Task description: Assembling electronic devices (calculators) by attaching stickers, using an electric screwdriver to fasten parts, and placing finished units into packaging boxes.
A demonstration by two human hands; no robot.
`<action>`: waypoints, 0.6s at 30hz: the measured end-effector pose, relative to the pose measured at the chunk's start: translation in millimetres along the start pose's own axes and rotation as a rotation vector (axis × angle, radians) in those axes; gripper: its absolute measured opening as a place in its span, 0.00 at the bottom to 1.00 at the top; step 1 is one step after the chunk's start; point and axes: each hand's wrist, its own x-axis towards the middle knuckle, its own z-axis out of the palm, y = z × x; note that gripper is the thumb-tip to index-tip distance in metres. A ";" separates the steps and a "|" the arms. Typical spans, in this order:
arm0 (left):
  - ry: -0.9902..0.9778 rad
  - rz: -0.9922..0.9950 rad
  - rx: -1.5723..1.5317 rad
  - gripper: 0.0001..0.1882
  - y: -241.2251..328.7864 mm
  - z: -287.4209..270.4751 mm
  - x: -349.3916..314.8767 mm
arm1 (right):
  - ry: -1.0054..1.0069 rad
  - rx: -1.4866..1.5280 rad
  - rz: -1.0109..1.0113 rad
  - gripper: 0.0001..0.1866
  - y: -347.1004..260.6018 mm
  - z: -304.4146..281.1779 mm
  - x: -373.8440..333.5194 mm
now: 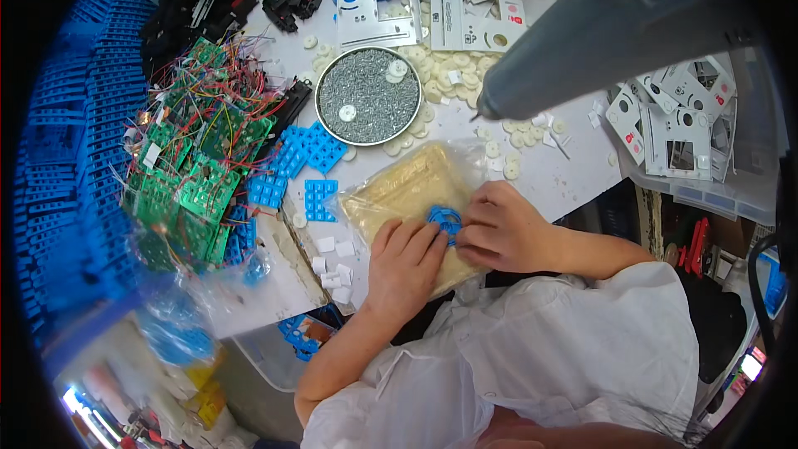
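Observation:
A yellowish pad point(399, 187) wrapped in clear plastic lies at the table's front edge. On it rests a small round blue plastic part point(445, 218) with ring shapes. My left hand point(405, 270) lies over the pad, its fingers bent and close together, with the fingertips against the blue part's left side. From the right, my right hand point(509, 231) closes its thumb and fingers on the same part. The fingers hide some of the part and anything small between them.
Behind the pad stands a round tray of small screws point(366, 91) among cream discs point(453, 75). Green circuit boards point(204, 187) with wires and blue keypads point(320, 199) lie left. A grey power screwdriver point(582, 41) hangs overhead at right. White panels point(686, 120) fill a bin.

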 end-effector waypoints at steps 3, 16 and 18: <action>-0.054 0.072 -0.030 0.18 -4.7 -2.5 2.9 | -0.055 0.016 0.033 0.14 9.6 -17.7 -9.8; -0.051 0.055 0.054 0.17 4.2 -0.2 3.3 | 0.291 -1.081 0.693 0.18 135.7 -171.2 -64.2; -0.055 0.048 0.062 0.17 3.2 -0.2 2.4 | 0.256 -1.145 0.801 0.18 143.5 -166.4 -62.9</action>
